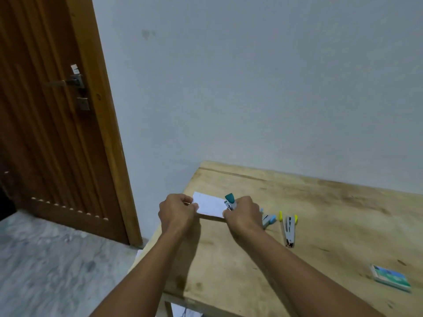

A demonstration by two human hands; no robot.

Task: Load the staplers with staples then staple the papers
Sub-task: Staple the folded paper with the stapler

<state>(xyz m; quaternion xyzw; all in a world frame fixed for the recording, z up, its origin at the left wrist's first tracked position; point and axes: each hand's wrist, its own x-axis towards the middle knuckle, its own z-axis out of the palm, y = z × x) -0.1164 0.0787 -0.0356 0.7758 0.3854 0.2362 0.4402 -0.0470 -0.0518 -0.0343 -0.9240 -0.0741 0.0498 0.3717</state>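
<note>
Far to the left of both grips stands a brown wooden door (57, 124) with a metal latch, over a grey mottled floor (57, 266), its lower left corner dark and hard to read. The left hand (177, 210) is curled tight, thumb and fingers pinching the left edge of the white paper (209, 204), which is held just above the near left part of the wooden table (320, 202). Whether it is one sheet or several cannot be told, since the edge is too thin and soft to make out. At the paper's right edge sits the teal stapler (229, 202), gripped by the right hand (242, 213), whose fingers close round the body and hide all but the teal cap and a bit of the metal nose. Whether the paper lies inside the stapler's mouth cannot be told. Just right of that grip, a blue stapler (269, 219) lies on the table, its left end hidden behind the hand. Beside it, farther right, lies a yellow stapler (288, 227), its metal parts spread open as far as the blur allows. Well to the right of the grip and nearer the camera rests a small box of staples (390, 277), its printing too blurred to read. The table's right end is cut off by the frame, and a plain pale wall (251, 88) rises behind.
</note>
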